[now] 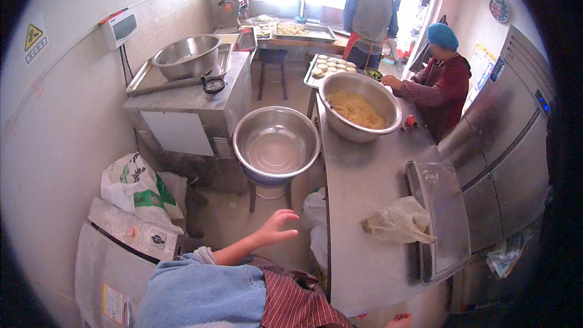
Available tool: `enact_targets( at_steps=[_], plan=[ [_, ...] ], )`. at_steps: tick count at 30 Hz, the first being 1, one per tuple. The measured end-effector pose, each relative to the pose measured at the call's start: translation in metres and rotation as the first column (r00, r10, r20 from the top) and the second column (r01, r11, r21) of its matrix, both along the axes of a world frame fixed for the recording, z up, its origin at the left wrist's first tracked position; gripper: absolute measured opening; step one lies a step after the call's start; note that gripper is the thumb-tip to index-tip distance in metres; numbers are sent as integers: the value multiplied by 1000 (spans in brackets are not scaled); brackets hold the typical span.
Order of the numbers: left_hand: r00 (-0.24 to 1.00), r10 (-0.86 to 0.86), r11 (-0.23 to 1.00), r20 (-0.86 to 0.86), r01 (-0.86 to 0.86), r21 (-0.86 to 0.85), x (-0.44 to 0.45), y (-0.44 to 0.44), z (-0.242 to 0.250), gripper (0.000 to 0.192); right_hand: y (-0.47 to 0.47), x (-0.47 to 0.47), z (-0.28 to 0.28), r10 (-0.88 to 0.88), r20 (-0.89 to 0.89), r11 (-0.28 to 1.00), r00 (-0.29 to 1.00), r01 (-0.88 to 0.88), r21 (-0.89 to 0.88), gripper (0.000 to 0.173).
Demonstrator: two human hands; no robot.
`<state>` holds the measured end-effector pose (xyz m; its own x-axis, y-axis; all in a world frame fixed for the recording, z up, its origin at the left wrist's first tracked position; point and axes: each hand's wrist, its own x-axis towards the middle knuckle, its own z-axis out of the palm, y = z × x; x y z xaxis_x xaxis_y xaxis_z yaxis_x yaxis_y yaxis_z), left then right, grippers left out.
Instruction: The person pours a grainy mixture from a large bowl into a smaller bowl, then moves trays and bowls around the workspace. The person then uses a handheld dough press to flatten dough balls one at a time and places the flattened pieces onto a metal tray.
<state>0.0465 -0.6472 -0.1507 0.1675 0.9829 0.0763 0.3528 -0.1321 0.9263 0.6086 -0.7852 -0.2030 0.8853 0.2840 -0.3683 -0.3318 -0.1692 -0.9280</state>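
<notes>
My left hand (275, 229) reaches out over the floor with thumb and fingers apart, holding nothing. Just beyond it a large, wide steel basin (275, 143) stands on a stool, and I see no contents in it. Of my right hand (401, 322) only a small part shows at the bottom edge, below the end of the steel worktable (355, 264); whether it holds anything is hidden. On that table, nearest to my hands, lies a crumpled clear plastic bag (396, 221), partly over a steel tray (444, 218).
A big basin of yellowish shredded food (360, 109) sits on the worktable, near a tray of dough rounds (332, 66). Two people work beyond. Left are a steel cabinet (186, 132) with a basin, a machine (123, 255) and a sack (136, 182). A steel refrigerator (496, 146) stands right.
</notes>
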Motion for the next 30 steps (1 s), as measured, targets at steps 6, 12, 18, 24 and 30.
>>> enact_targets(
  at_steps=[6, 12, 18, 24, 30],
  plan=[
    [999, 17, 1000, -37, -17, 8, -5, -1, 0, 50, -11, 19, -10, -85, -24, 994, 996, 87, 63, 16],
    [982, -14, 991, 191, 39, -126, 11, 7, 1, 44, -31, 33, -33, 18, 22, 921, 1000, -25, 388, 12],
    [983, -116, 959, 145, 149, -242, 56, 8, 3, 45, -81, 24, -76, -103, -233, 934, 967, 175, 311, 11],
    [977, -175, 948, 122, 201, -249, 93, 28, -6, 52, -100, 32, -86, -61, -24, 984, 998, 64, 166, 6],
    [763, 512, 756, 394, -183, -628, 36, 36, -47, 66, -35, -4, -10, 364, 449, 929, 816, -354, -110, 15]
  ],
)
